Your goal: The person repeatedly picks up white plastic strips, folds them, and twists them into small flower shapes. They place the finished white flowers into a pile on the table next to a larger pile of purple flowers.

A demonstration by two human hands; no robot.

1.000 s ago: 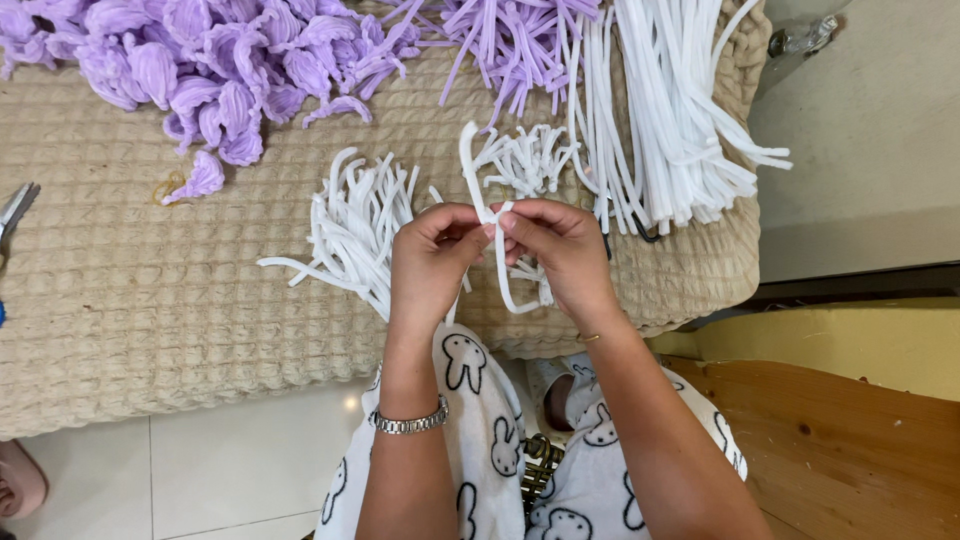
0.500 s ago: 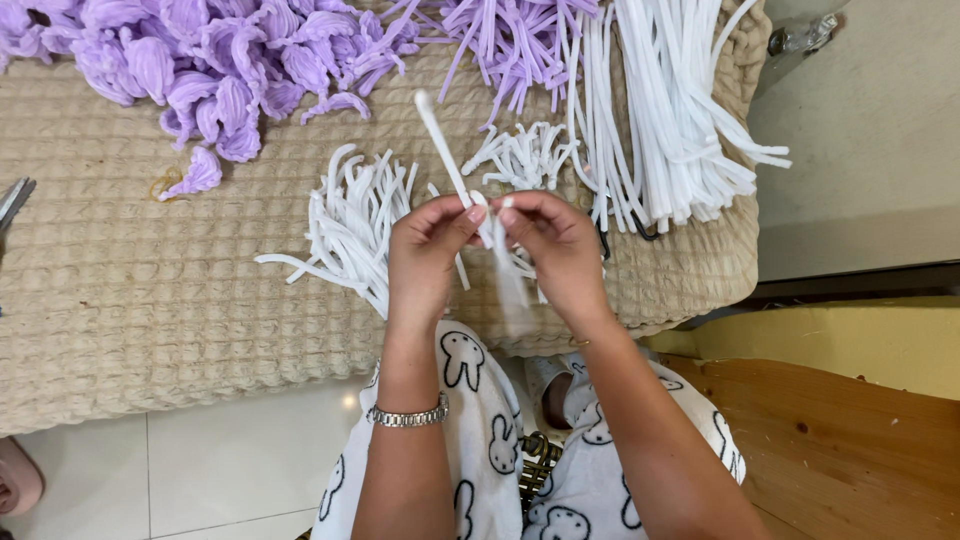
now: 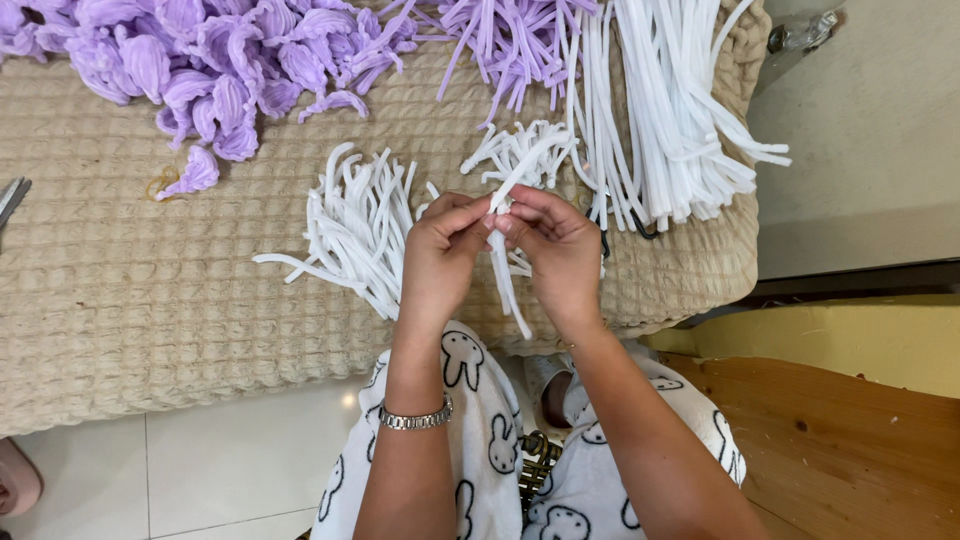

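At the far left edge, grey metal scissor blades (image 3: 12,197) poke onto the beige waffle-textured cushion (image 3: 130,300) that carries everything. Along its top left lies a heap of purple fuzzy petal shapes (image 3: 200,70), with one stray purple petal (image 3: 192,173) just below it. Right of centre at the top spreads a bundle of straight purple fuzzy stems (image 3: 510,35).

In the middle, a fan of short white fuzzy stems (image 3: 350,225) lies just left of the left hand (image 3: 440,255), which wears a silver link bracelet (image 3: 415,417) at the wrist. Its thumb and fingers are closed in a pinch on a single white fuzzy stem (image 3: 505,270), held above the cushion's front edge. The right hand (image 3: 555,250) meets it fingertip to fingertip, likewise pinched shut on the same stem, whose ends stick out up and down between the hands.

A second small cluster of short white stems (image 3: 520,150) lies behind the hands, partly hidden by them. Farther right lies a thick bundle of long white fuzzy stems (image 3: 670,110). White trousers printed with rabbits (image 3: 480,450) show below.
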